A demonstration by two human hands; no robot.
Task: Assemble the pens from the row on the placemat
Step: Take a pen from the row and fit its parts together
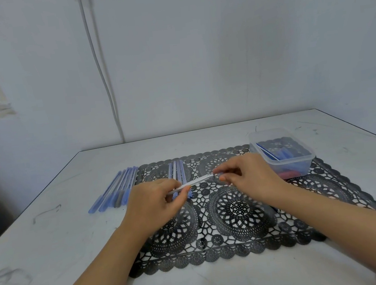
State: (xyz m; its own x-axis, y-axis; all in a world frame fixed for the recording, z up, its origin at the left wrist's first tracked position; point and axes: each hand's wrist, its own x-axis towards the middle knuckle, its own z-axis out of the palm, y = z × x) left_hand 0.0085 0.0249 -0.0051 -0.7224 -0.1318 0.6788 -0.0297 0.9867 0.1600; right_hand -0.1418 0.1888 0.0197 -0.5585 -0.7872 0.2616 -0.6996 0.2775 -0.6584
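A black lace placemat (236, 209) lies on the white table. Both hands hold one pale blue pen (197, 180) just above the mat. My left hand (154, 204) pinches its near left end, and my right hand (249, 177) pinches its far right end. Behind the hands a short row of pen barrels (176, 168) lies on the mat, partly hidden by my left hand. A group of several blue pens (117, 189) lies side by side on the table left of the mat.
A clear plastic box (282, 152) with blue pen parts stands on the mat's far right corner, something pink showing under it. The white wall and a hanging cable (105, 81) are behind the table. The table's left edge (36, 201) runs diagonally.
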